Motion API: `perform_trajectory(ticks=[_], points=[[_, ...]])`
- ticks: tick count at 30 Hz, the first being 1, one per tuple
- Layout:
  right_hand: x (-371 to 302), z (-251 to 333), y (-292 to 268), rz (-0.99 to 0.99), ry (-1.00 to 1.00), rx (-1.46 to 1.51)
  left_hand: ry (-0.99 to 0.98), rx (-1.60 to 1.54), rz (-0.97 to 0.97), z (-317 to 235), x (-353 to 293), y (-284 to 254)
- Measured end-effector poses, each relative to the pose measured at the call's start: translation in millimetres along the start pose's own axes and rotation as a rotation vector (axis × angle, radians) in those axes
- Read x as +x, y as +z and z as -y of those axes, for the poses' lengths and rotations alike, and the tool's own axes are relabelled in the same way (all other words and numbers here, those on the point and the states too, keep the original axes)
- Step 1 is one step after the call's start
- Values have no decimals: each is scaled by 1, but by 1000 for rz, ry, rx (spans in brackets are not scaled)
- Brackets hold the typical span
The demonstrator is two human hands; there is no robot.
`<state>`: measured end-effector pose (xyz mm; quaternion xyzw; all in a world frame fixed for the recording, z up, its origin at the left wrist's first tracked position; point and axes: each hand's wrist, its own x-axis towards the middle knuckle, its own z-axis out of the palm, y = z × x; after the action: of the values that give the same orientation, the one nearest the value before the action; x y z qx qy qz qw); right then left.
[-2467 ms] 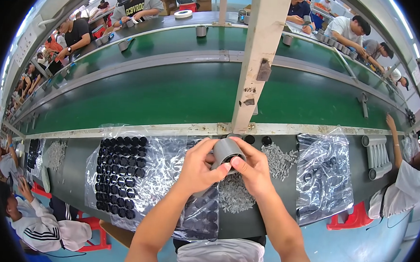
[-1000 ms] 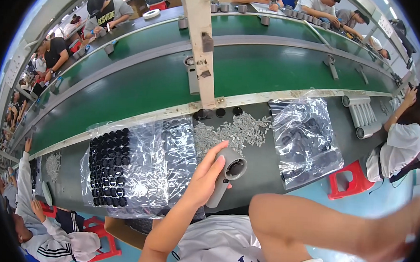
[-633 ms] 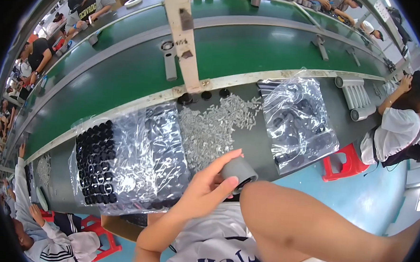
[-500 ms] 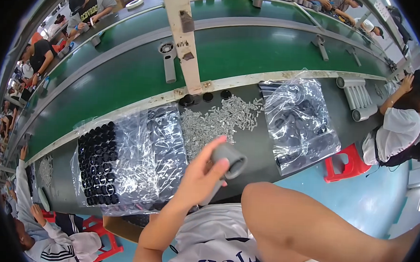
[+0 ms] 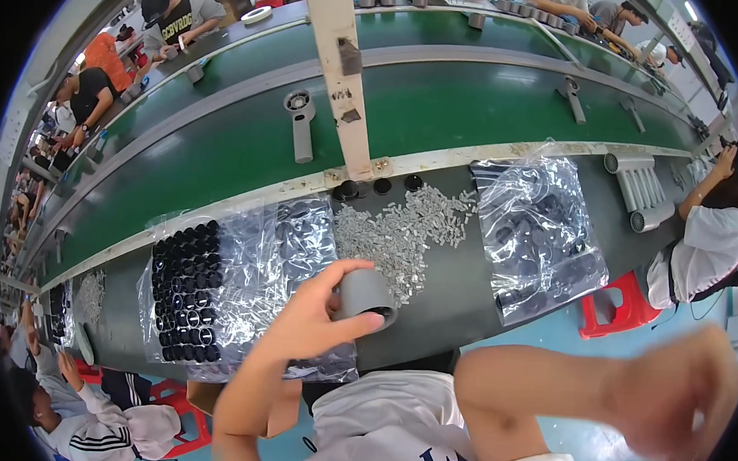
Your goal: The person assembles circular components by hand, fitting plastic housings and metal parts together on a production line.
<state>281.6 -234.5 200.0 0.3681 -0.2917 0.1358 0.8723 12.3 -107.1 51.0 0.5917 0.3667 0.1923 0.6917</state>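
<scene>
My left hand is closed around a grey fan housing, a short round tube whose open end faces down and right. The fingers lie over its far side and the thumb is at the lower rim. Just beyond it is a heap of small clear-grey pieces on the dark bench. Off to the right, my right hand is raised, away from the bench. Motion smears its fingers, so I cannot make out whether it holds anything.
Black round caps stand in rows on a plastic sheet at left. Another clear bag of dark parts lies right. A post rises before the green conveyor, which carries grey handheld fans. Co-workers sit on both sides.
My left hand has turned the housing so that its opening points lower, and moved it slightly left. My right hand has come up into view at the right. The whole view has shifted a little.
</scene>
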Motion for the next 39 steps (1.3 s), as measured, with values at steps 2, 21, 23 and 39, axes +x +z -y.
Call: perform_trajectory(ticks=[2,21,23,39], points=[[19,6,-80,660,798,-291,120,395,66,1,3,-26],[-139,-22,-265,215,1147,-1698,115,-542,-1033,5,72,-303],[-144,-16,-281,367,1092,-1793,34,-466,-1055,4,85,-299],[-145,1,-283,832,1182,-2137,-135,307,-1594,7,141,-273]])
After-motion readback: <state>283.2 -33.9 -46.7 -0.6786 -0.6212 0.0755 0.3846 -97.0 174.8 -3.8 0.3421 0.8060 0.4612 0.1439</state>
